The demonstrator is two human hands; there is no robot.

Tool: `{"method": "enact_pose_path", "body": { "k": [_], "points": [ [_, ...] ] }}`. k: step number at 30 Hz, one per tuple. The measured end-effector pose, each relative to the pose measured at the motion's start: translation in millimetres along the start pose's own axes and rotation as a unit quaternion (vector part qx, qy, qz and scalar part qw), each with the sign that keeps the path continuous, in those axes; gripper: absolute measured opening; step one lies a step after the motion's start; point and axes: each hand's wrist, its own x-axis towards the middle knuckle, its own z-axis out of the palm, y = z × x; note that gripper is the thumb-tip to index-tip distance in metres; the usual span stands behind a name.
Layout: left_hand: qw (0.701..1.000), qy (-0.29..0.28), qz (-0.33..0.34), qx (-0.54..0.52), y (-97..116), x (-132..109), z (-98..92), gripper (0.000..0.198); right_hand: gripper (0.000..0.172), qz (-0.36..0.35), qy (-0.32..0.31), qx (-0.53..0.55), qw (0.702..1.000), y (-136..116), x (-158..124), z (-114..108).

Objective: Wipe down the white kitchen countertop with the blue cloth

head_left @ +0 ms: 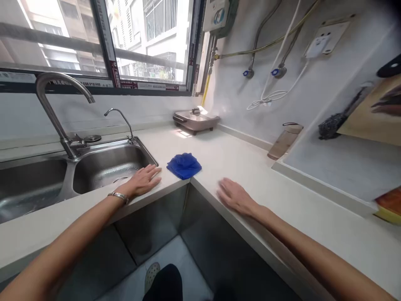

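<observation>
My left hand lies flat on the counter edge beside the sink, fingers spread and holding nothing; a silver bracelet circles the wrist. My right hand is over the right stretch of the white countertop, near its front edge. Its fingers are extended and a little blurred, with nothing in them. Between the two hands, at the counter's inner corner, sits a crumpled blue cloth. Neither hand touches it, and the left fingertips are the closer.
A double steel sink with a large faucet and a small tap is at left. In the far corner stands an electric pan. A bottle leans against the right wall, below a hanging white cable.
</observation>
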Motion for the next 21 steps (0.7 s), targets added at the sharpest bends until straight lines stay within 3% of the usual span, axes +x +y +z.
{"method": "enact_pose_path", "body": {
  "k": [3, 6, 12, 16, 21],
  "points": [
    [1.000, 0.021, 0.000, 0.005, 19, 23, -1.9, 0.075, 0.067, -0.025, -0.032, -0.054, 0.998, 14, -59, 6],
    [0.998, 0.054, 0.002, 0.008, 51, 55, 1.6, 0.073, 0.074, -0.073, -0.024, -0.067, 0.995, 19, -90, 12],
    [0.996, 0.083, -0.034, -0.002, 106, 109, 20.6, 0.068, 0.072, -0.093, 0.026, -0.043, 0.994, 25, -95, 16],
    [0.994, 0.068, -0.085, -0.011, 115, 124, 34.7, 0.069, 0.069, -0.091, 0.066, -0.009, 0.994, 26, -94, 19],
    [0.994, 0.071, -0.085, -0.019, 115, 126, 43.6, 0.080, 0.064, -0.107, 0.102, 0.009, 0.989, 31, -98, 23]
  ]
}}
